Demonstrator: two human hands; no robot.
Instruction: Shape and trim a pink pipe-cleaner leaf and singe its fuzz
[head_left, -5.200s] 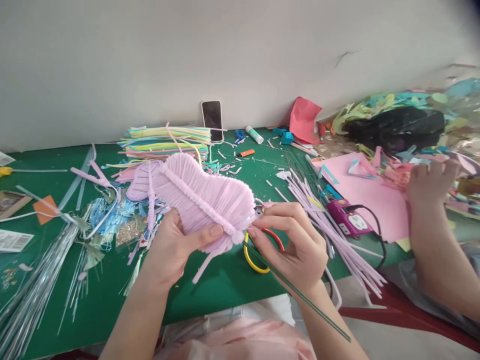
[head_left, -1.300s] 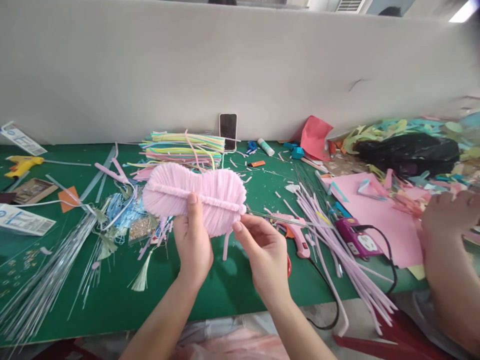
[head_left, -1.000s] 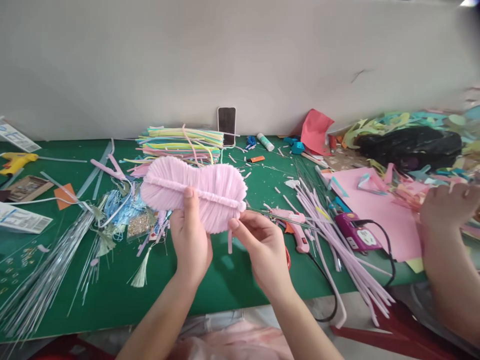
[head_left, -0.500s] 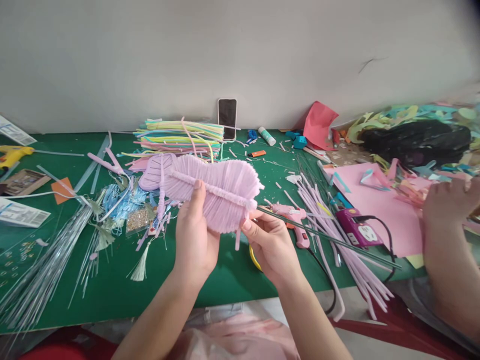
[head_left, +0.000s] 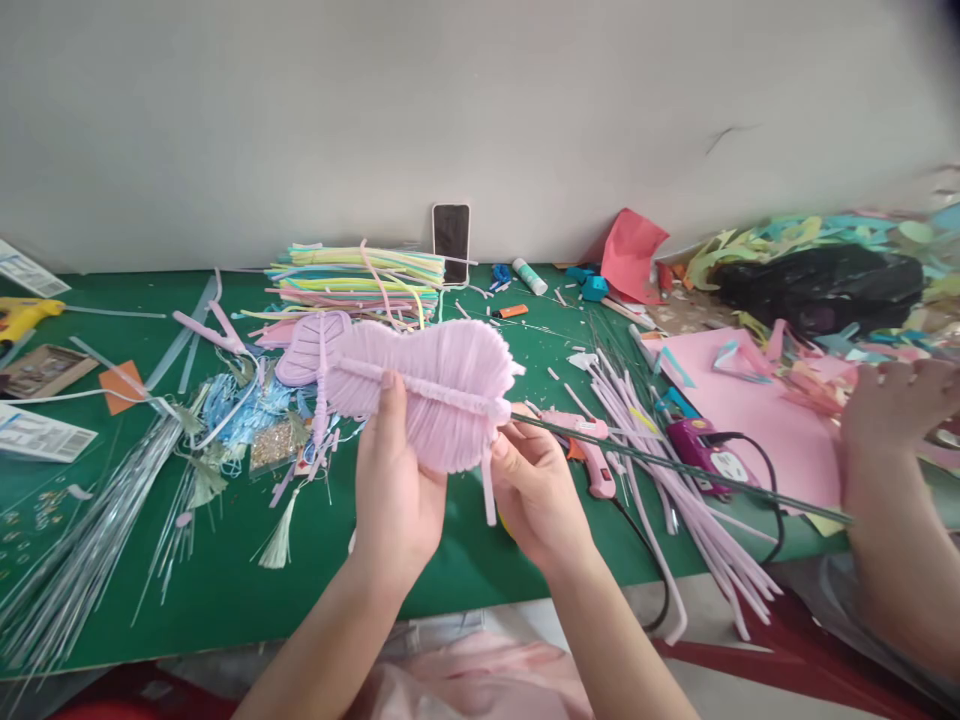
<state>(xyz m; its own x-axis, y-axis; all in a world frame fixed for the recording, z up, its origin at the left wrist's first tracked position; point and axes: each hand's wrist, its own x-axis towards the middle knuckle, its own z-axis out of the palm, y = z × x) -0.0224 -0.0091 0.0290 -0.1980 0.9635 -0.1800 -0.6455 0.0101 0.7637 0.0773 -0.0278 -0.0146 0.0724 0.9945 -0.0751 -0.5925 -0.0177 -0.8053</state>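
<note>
Held above the table is a lilac pipe-cleaner leaf (head_left: pixel 457 425), with a thick fuzzy midrib and tightly packed side strands. My left hand (head_left: pixel 397 480) grips its lower edge, thumb pressed on the midrib and fingers behind. At the base of the leaf, my right hand (head_left: pixel 536 490) pinches where dark green wire stems (head_left: pixel 675 465) come out toward the right. A short lilac pipe-cleaner end hangs below the base, beside the right fingers. Beyond the leaf's left tip lies a lilac butterfly-like shape (head_left: pixel 311 350); whether the two touch I cannot tell.
A pink glue gun (head_left: pixel 592 445), lilac pipe cleaners (head_left: pixel 675 500) and a purple power socket (head_left: pixel 701 450) lie to the right. Another person's arm (head_left: pixel 896 480) rests at the right edge. Coloured pipe cleaners (head_left: pixel 360 275) and a phone (head_left: pixel 451 240) are at the back; silvery strands (head_left: pixel 97 550) lie left.
The green stems now reach farther right, and the short hanging lilac end shows longer and nearer my right fingers. Both hands keep their hold; the view has shifted slightly.
</note>
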